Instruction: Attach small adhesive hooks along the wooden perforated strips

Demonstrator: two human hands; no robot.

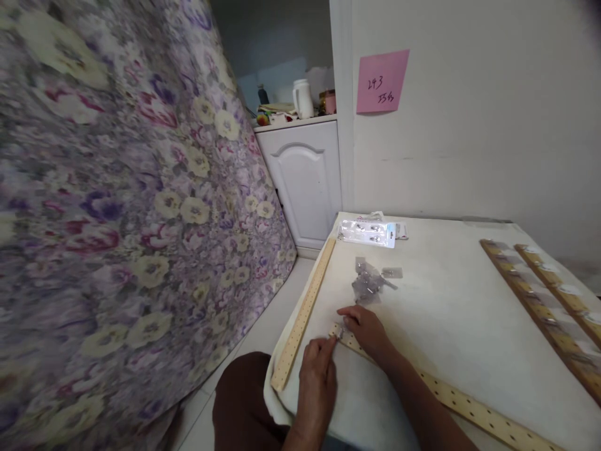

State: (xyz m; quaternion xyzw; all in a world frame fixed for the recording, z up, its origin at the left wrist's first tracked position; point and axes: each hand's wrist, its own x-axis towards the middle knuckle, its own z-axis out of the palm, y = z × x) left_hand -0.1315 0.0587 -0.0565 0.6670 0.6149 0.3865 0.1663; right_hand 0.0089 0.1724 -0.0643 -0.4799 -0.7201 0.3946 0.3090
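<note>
A pale wooden strip with rows of holes [462,401] runs across the table from under my hands to the lower right. My left hand [318,374] is at its near left end, fingers bent and closed, with the fingertips touching that end. Over the same end is my right hand [369,330], its index finger stretched to the left and the other fingers curled. A small shiny piece, too small to name, lies between the fingertips. Just beyond my hands is a pile of small clear packets with metal pieces [369,282].
A second holed wooden strip [305,310] lies along the table's left edge. Clear packaging with metal pieces [367,233] is at the back. Two wooden strips bearing packets [530,291] lie at right. A floral curtain [141,219] hangs at left; a pink note [382,81] is on the wall.
</note>
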